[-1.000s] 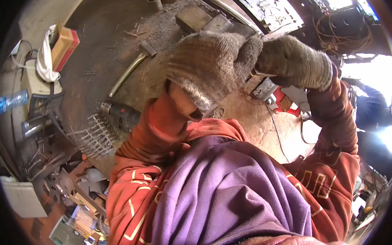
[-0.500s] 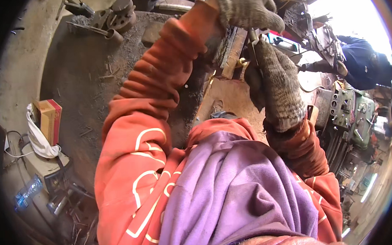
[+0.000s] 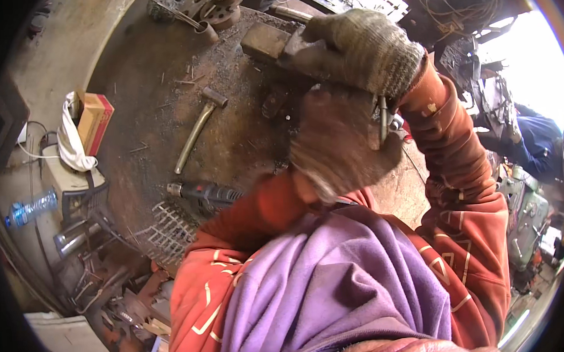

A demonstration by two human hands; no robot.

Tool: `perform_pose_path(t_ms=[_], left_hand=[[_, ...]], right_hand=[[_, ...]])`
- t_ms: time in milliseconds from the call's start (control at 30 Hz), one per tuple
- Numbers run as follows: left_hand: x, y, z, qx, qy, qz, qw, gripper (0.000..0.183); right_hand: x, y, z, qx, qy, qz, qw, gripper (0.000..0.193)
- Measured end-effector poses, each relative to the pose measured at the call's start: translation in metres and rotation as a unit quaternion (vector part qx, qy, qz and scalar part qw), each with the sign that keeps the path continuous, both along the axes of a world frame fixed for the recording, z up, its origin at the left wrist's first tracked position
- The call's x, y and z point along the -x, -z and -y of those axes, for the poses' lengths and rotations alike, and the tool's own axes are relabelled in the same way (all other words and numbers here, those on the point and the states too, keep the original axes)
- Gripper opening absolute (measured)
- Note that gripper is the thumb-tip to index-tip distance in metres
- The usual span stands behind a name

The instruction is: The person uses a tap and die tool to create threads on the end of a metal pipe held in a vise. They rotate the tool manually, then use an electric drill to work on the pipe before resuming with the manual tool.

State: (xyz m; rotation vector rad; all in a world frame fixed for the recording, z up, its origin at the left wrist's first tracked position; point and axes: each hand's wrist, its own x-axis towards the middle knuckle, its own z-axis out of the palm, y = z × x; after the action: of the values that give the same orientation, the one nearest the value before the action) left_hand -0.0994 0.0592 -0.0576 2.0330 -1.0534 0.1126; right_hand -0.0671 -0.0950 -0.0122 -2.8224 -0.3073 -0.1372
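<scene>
My left hand (image 3: 346, 142), in a grey knit glove and smeared by motion, is bent across in front of my chest. It is closed around a short metal rod (image 3: 383, 121) that shows beside its thumb. Just above and beyond it is my gloved right hand (image 3: 368, 49), its fingers curled and pointing left. What those fingers hold, if anything, is hidden by their darkened undersides. Close past their tips lies a rectangular metal block (image 3: 263, 41) on the dark workbench (image 3: 133, 88).
A hammer (image 3: 195, 129) and a power tool (image 3: 204, 193) lie left of my hands, beside a metal grid (image 3: 171, 228). Farther left are a cardboard box (image 3: 95, 124) and a plastic bottle (image 3: 33, 209). A person in dark blue (image 3: 532, 146) is at the right, near a green machine (image 3: 526, 215).
My left hand has come down and nearer my chest; my right hand has gone up and left. The view has shifted right, uncovering the hammer and the power tool.
</scene>
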Motion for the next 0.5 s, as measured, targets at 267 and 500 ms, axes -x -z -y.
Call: perform_pose_path(t_ms=[267,500], left_hand=[[-0.070,-0.018,-0.024,-0.158,0.258,-0.199,0.932,0.056],[0.015,0.002,-0.019,0.000,-0.049,-0.021,0.999,0.046]], right_hand=[[0.003,0.009,0.019,-0.072,0.007,-0.006,0.997,0.034],[-0.016,0.037,0.117,-0.050,-0.403,-0.019,0.914,0.034]])
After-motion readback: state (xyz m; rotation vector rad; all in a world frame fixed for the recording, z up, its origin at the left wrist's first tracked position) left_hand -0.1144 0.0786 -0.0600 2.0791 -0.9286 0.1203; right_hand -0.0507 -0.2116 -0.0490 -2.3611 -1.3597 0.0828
